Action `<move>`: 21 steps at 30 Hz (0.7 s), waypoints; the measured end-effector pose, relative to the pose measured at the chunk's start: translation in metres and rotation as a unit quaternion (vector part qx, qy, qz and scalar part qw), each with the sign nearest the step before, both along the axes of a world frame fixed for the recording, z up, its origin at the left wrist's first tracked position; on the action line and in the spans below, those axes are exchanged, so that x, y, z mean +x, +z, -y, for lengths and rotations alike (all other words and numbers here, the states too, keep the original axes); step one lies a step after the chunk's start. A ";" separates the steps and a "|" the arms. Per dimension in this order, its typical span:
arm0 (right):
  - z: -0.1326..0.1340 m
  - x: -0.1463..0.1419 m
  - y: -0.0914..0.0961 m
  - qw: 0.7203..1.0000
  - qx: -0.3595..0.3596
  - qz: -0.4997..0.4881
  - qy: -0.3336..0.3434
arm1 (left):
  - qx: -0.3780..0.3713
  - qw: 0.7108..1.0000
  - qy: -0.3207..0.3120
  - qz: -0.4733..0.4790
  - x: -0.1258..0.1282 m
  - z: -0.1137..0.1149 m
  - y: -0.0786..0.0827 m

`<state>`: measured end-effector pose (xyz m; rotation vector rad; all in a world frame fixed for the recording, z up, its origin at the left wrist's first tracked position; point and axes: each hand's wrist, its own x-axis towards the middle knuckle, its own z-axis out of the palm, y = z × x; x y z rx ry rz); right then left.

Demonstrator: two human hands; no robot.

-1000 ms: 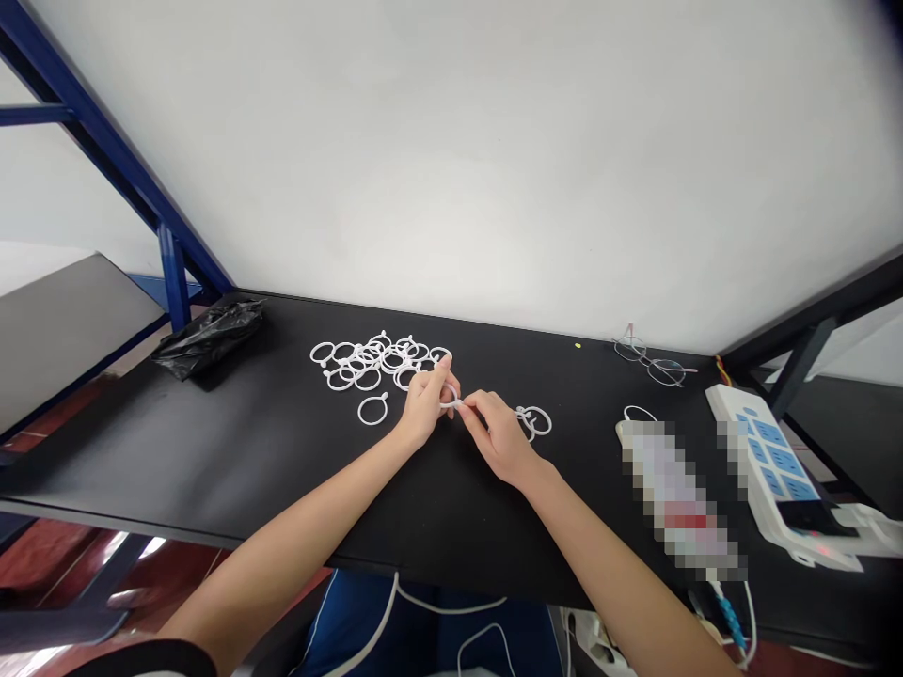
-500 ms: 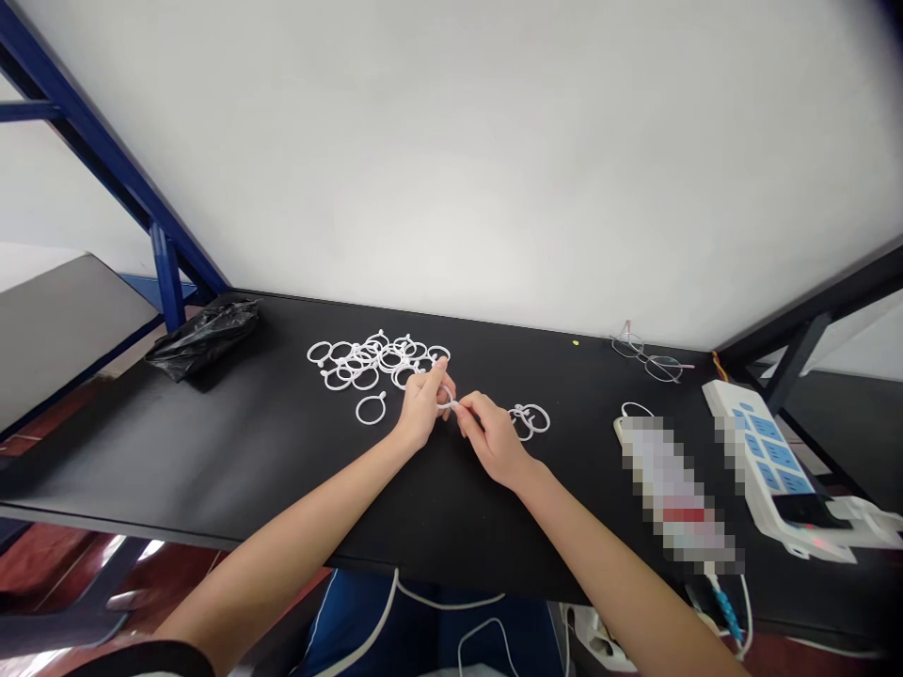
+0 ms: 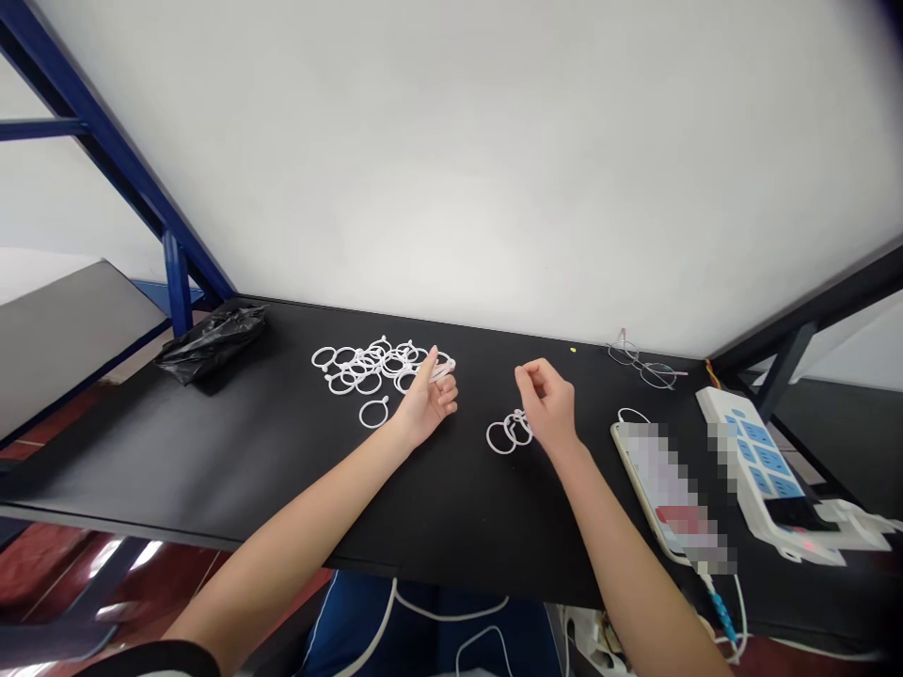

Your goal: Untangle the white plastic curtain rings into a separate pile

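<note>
A heap of white plastic rings (image 3: 367, 365) lies on the black table (image 3: 246, 451), with one single ring (image 3: 372, 413) just in front of it. My left hand (image 3: 429, 400) rests at the heap's right edge. Its thumb and forefinger pinch a white ring (image 3: 443, 368) there and the other fingers are curled. My right hand (image 3: 548, 404) hovers over a small group of rings (image 3: 509, 432) to the right. Its fingers are half bent and apart, and nothing is in them.
A crumpled black bag (image 3: 212, 340) lies at the back left near a blue frame post (image 3: 176, 282). At the right are spectacles (image 3: 645, 367), a phone (image 3: 663, 484) on a cable and a white power strip (image 3: 766, 470). Cables hang under the front edge.
Both hands held one ring together at the centre. They have since parted: my right hand moved right to the small group, where one more ring lies, and my left stayed at the heap.
</note>
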<state>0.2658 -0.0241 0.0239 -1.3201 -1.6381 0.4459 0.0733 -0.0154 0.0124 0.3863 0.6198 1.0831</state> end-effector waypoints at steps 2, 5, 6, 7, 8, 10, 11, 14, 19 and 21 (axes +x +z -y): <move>-0.006 0.012 0.003 0.995 -0.055 0.084 0.008 | -0.029 0.999 0.005 0.029 -0.001 -0.001 0.000; -0.009 0.021 0.005 0.964 -0.170 0.188 0.077 | -0.058 0.997 0.019 0.052 -0.002 -0.002 0.000; -0.008 0.021 0.006 0.955 -0.193 0.203 0.096 | -0.065 0.996 0.021 0.058 -0.002 -0.001 0.001; -0.007 0.021 0.006 0.950 -0.206 0.208 0.110 | -0.071 0.995 0.023 0.063 -0.002 -0.001 0.001; -0.006 0.020 0.006 0.949 -0.208 0.205 0.120 | -0.078 0.994 0.025 0.067 -0.002 -0.001 0.002; -0.005 0.017 0.005 0.951 -0.198 0.192 0.138 | -0.089 0.993 0.025 0.074 -0.003 0.000 0.002; -0.004 0.015 0.004 0.954 -0.187 0.184 0.145 | -0.094 0.992 0.023 0.076 -0.003 0.000 0.002; -0.004 0.010 -0.002 0.962 -0.140 0.165 0.166 | -0.102 0.991 0.020 0.081 -0.002 0.000 0.001; -0.004 0.002 -0.012 0.968 -0.080 0.153 0.180 | -0.091 0.992 0.023 0.087 -0.001 0.000 0.000; -0.004 -0.001 -0.015 0.971 -0.069 0.139 0.182 | -0.091 0.991 0.023 0.091 0.000 0.000 0.001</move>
